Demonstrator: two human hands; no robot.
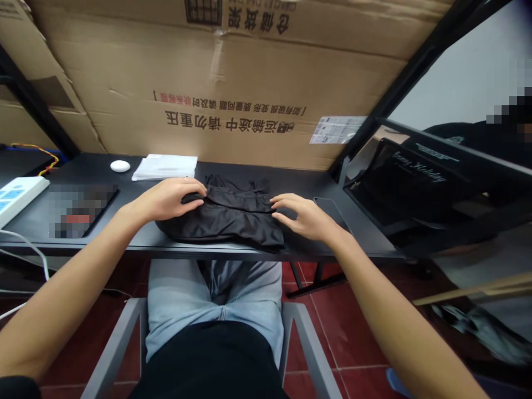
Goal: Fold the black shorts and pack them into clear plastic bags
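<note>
A black piece of cloth point(245, 219), soft and wrinkled, lies folded over itself on the dark table in front of me. Its exact kind does not show. My left hand point(177, 198) is at its left side, with thumb and fingers closed around a fold of the black fabric. At the right edge, my right hand point(301, 215) has its thumb and fingertips on the cloth, pinching its upper layer. A gathered part of the fabric sticks out beyond the fold, towards the cardboard.
Cardboard point(233, 72) with printed characters stands behind the table point(137, 233). Left are a white oval object point(120, 166), white packets point(166, 167), a dark flat item point(97, 208) and a power strip point(20, 197). A phone-like slab point(332, 213) and black bag point(415, 177) are right.
</note>
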